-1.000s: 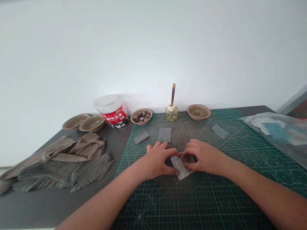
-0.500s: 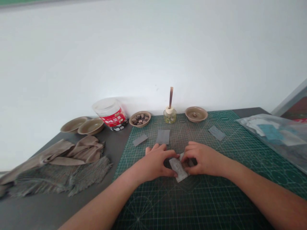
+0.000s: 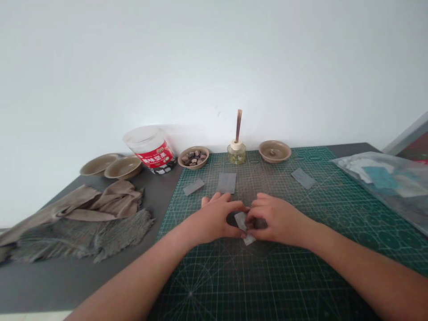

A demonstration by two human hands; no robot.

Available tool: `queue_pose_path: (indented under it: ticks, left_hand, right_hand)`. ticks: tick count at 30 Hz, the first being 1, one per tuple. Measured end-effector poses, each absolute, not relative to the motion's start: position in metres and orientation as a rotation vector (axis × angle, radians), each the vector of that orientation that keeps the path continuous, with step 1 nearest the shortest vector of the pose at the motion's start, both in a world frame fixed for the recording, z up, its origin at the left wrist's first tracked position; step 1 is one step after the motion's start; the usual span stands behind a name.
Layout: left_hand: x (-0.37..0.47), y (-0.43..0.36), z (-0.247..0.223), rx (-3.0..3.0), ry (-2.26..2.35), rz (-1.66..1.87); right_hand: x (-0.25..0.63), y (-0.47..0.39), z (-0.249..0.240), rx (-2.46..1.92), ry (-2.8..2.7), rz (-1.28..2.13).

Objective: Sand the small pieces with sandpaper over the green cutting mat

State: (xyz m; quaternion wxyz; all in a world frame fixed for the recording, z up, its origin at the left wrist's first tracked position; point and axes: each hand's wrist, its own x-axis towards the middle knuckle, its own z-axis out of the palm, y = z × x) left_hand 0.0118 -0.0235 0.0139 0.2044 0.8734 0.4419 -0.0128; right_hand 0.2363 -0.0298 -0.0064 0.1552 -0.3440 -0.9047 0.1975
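A small whitish-grey piece (image 3: 241,221), like paper or cloth, lies on the green cutting mat (image 3: 227,276) between my hands. My left hand (image 3: 219,217) grips its left side with thumb and forefinger, while the other fingers rest on the mat. From the right, my right hand (image 3: 276,219) is closed over the piece with bent fingertips and covers most of it. Whether anything lies under those fingertips is hidden. Just beyond my hands are a grey rectangular sheet (image 3: 226,183) and a narrower grey strip (image 3: 194,187). Another grey-blue strip (image 3: 303,178) lies farther right.
Along the wall stand a bowl of brown pieces (image 3: 194,158), a reed diffuser (image 3: 236,152), a shallow bowl (image 3: 274,151), a tilted plastic jar (image 3: 152,151) and two bowls (image 3: 123,167). Crumpled cloth (image 3: 117,200) lies left; a clear bag (image 3: 384,176) lies right.
My right hand has moved left across the whitish-grey piece, closer to my left hand, and covers more of it. The view has tilted slightly downward on the left side of the table.
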Motion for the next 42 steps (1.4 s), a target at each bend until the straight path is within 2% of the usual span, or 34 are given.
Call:
queue_pose_path:
  ticks: [4,11,15,22,27,31,38,42]
  left_hand:
    - [0.012,-0.023,0.017,2.452,1.175,0.024]
    - [0.013,-0.020,0.022,2.182,1.001,0.422]
    - [0.014,-0.018,0.018,2.062,1.064,0.471]
    - [0.009,-0.010,0.009,1.946,1.171,0.803]
    - [0.009,-0.010,0.005,1.954,1.141,0.812]
    - [0.009,-0.009,0.005,1.949,1.134,0.849]
    - [0.009,-0.010,0.003,2.000,1.123,0.859]
    - [0.009,-0.009,0.001,2.014,1.137,0.783]
  right_hand:
    - [0.239,-0.028,-0.006,-1.093,-2.438,0.491]
    - [0.234,-0.033,-0.003,-0.892,-2.327,0.478]
    - [0.233,-0.036,-0.004,-1.072,-2.300,0.466]
    - [0.239,-0.043,-0.001,-1.411,-2.465,0.541]
    - [0.237,-0.043,0.005,-1.444,-2.388,0.761]
    - [0.240,-0.044,0.018,-1.293,-2.190,0.931]
    - [0.239,-0.052,0.021,-1.038,-2.414,0.550]
    - [0.237,-0.050,0.017,-1.185,-2.344,0.704]
